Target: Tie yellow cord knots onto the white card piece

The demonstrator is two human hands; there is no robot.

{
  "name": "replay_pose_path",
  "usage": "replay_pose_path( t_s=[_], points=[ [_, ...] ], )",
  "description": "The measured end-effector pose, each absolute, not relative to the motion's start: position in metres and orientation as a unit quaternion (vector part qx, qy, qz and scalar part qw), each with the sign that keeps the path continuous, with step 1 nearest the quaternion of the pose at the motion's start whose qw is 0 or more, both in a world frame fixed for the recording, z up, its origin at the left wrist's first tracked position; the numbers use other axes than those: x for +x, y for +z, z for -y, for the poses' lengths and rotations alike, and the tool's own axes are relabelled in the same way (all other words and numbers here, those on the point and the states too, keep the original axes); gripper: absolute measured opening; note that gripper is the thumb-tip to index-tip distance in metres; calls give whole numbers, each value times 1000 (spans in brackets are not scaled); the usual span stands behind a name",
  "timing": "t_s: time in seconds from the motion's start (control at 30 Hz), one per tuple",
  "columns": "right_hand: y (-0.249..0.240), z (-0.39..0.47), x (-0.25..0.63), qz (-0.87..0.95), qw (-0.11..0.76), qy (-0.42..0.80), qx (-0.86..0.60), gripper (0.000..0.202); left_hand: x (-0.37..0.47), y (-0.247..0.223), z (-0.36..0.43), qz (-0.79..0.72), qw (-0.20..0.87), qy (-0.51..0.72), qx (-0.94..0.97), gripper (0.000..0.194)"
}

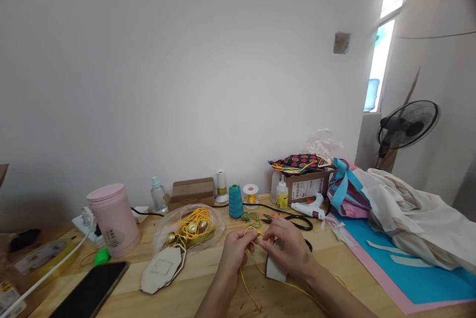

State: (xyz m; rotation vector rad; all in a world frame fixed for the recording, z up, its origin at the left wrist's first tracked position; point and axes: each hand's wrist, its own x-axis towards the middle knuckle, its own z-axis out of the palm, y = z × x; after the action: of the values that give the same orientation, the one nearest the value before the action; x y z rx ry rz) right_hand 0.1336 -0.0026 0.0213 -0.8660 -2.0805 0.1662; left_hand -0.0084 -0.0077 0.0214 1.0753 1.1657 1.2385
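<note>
Yellow cord [243, 281] runs between my two hands and hangs down in loose strands to the wooden table. My left hand [238, 248] is closed, its thumb and finger pinching the cord near a small loop. Fingers bent, my right hand [284, 246] pinches the same cord just to the right. Under the right hand lies a small white card [275, 268], partly covered. Black-handled scissors [303, 221] rest right behind that hand, with part of a handle hidden. Green thread bits [251, 217] lie behind the hands.
A plastic bag of yellow cord and gold bells [189, 228] lies left, with octagonal cards [161, 268] before it. Behind stand a teal thread cone [235, 201], a glue bottle [281, 195] and a glue gun [310, 207]. A phone [91, 290] and pink tumbler [113, 219] are far left.
</note>
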Motion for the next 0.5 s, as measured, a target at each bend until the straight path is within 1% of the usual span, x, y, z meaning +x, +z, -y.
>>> replay_pose_path(
  t_s=[0.1, 0.2, 0.27, 0.33, 0.5],
  points=[
    [19, 11, 124, 858, 376, -8, -350, 14, -6, 21, 9, -481, 537, 525, 452, 25],
    [17, 16, 115, 863, 343, -71, -363, 18, -3, 20, 10, -486, 531, 536, 441, 26],
    [14, 17, 111, 864, 330, -97, -369, 12, -1, 18, 11, -480, 534, 542, 437, 26],
    [12, 16, 109, 865, 323, -102, -370, 6, -2, 15, 10, -473, 550, 538, 429, 25],
    [10, 14, 112, 861, 343, -60, -370, 10, -8, 11, 8, -471, 590, 517, 403, 25]
  ],
)
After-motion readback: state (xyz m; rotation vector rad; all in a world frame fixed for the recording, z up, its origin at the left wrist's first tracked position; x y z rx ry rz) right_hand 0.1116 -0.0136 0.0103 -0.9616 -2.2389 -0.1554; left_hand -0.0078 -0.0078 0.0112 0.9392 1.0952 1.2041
